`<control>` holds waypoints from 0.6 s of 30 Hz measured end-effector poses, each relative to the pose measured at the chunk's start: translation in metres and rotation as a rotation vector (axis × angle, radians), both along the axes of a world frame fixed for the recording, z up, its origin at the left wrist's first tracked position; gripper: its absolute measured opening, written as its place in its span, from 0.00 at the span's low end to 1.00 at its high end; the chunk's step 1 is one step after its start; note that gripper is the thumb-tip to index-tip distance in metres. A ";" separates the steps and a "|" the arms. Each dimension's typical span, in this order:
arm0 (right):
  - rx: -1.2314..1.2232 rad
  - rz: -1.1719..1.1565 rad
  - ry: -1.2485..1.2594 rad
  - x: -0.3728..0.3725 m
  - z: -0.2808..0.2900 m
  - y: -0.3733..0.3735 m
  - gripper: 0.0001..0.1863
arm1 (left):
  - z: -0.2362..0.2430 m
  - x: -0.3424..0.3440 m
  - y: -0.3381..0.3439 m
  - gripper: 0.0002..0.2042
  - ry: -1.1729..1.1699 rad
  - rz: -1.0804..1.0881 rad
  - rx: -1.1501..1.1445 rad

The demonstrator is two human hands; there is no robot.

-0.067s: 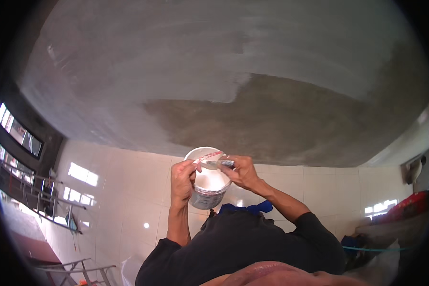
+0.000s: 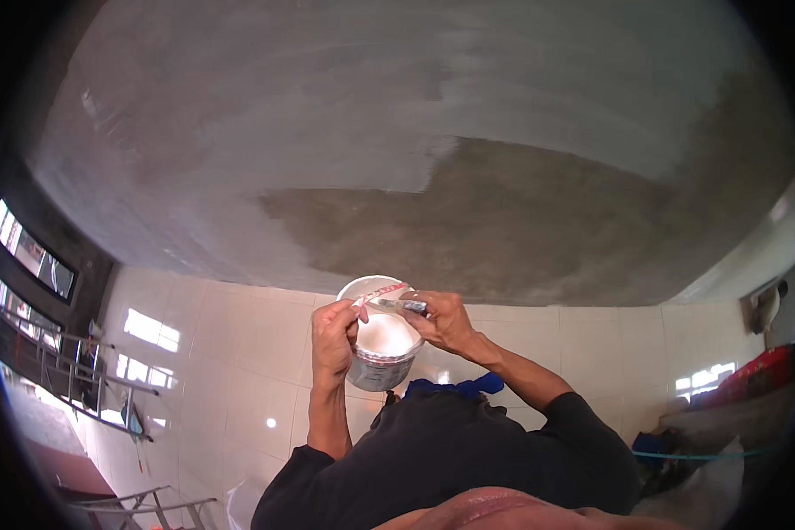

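- Grey wall (image 2: 371, 106), with a darker patch low down, meets pale tiles (image 2: 238, 353).
- Bucket (image 2: 380, 376) with white contents sits below both hands.
- Left hand (image 2: 332, 336) pinches a red-and-white strip (image 2: 385, 290).
- Right hand (image 2: 444, 320), just apart, grips a small tool (image 2: 413, 306).

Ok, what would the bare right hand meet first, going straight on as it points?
Probably the bare left hand, facing it over the round white-rimmed grey bucket; depth is unclear, so the slim red-and-white strip near those fingers might come first.

1 head-height fisheye view, steeply downward over the nearby bucket (image 2: 380, 376)
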State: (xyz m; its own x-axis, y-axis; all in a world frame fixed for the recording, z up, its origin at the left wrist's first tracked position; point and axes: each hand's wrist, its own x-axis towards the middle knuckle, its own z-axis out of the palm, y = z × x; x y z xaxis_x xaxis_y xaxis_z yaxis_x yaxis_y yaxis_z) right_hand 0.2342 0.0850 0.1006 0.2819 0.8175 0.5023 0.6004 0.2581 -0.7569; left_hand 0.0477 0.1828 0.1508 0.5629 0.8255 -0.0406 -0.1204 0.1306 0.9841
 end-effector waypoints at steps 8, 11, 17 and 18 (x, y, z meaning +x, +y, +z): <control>0.140 -0.027 -0.288 -0.008 -0.001 -0.005 0.11 | 0.005 -0.002 0.003 0.12 0.006 -0.030 0.016; 0.081 -0.083 -0.175 -0.006 0.006 -0.009 0.10 | 0.003 0.004 0.003 0.12 -0.039 -0.031 0.032; -0.237 0.069 0.592 -0.005 0.017 -0.008 0.12 | -0.008 0.001 0.011 0.11 -0.078 -0.037 0.004; -0.264 0.083 0.622 -0.004 0.017 -0.007 0.11 | -0.007 0.000 0.010 0.10 -0.084 -0.036 0.005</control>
State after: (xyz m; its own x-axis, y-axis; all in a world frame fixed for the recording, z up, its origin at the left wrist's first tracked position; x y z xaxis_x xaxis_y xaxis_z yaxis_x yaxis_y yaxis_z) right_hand 0.2301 0.0780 0.1173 0.3848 0.9218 0.0474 0.0195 0.0432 -0.9989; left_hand 0.0478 0.1927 0.1438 0.5938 0.8045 0.0117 -0.1976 0.1318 0.9714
